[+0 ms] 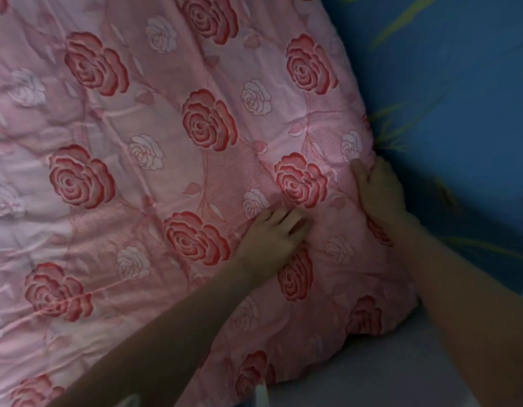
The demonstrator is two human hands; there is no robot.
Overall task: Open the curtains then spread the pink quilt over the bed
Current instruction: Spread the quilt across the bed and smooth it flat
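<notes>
The pink quilt (154, 160), printed with red and white roses, fills most of the view and lies over the bed. My left hand (272, 236) rests on top of it near its right part, fingers curled into the fabric. My right hand (377, 189) grips the quilt's right edge, thumb on top and fingers tucked under the fold. The blue bed sheet (459, 98) with green leaf marks shows beside that edge. No curtains are in view.
A pale grey surface (380, 368) shows below the quilt's lower right corner. The blue sheet runs along the whole right side of the view.
</notes>
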